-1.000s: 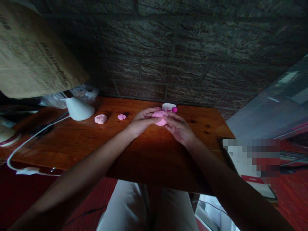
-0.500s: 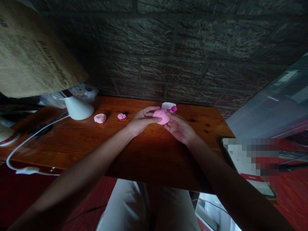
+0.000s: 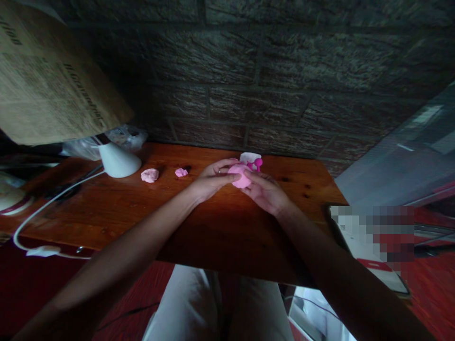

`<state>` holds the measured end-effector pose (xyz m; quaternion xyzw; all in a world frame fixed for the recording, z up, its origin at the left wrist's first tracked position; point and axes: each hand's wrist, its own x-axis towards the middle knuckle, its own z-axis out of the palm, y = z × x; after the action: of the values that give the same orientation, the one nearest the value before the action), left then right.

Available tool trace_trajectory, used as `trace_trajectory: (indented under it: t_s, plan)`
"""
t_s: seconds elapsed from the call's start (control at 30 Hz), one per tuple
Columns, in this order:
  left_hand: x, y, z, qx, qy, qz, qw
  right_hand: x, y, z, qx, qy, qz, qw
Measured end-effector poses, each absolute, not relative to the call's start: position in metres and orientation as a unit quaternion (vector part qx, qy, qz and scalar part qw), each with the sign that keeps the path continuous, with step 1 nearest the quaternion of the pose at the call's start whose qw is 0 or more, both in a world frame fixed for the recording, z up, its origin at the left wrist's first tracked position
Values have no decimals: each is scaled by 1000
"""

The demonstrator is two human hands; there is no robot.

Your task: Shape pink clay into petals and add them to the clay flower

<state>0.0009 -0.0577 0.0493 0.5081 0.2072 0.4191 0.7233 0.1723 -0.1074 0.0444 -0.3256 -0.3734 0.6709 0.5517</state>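
A rounded, flattened lump of pink modelling clay (image 3: 240,177) is held above the wooden table between both hands. My left hand (image 3: 212,180) grips it from the left, thumb on the near face and fingers around the far side. From the right, my right hand (image 3: 266,192) has its thumb pressed on the clay's upper right, with the fingers partly hidden beneath. Just behind the clay are a white piece (image 3: 249,156) and a small magenta object with a round end (image 3: 258,164). Left of my hands lie a small pink clay lump (image 3: 181,172) and a larger pale pink lump (image 3: 150,175).
A lamp with a white base (image 3: 120,161) and a paper-like printed shade (image 3: 60,80) stands at the left, its white cord (image 3: 46,194) trailing over the table edge. A tablet-like device (image 3: 366,246) lies at the right, partly blurred. A stone-patterned wall (image 3: 227,71) rises behind the table (image 3: 227,227).
My right thumb has moved onto the face of the clay. Both hands still hold it, and the whole view has shifted slightly.
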Motion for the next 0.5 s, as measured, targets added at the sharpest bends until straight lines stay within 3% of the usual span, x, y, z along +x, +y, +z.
trace_trajectory:
  t_s: [0.5]
  plan:
    - [-3,-53,46,493,186,404,748,173,-109,50,-311,-401,628,590]
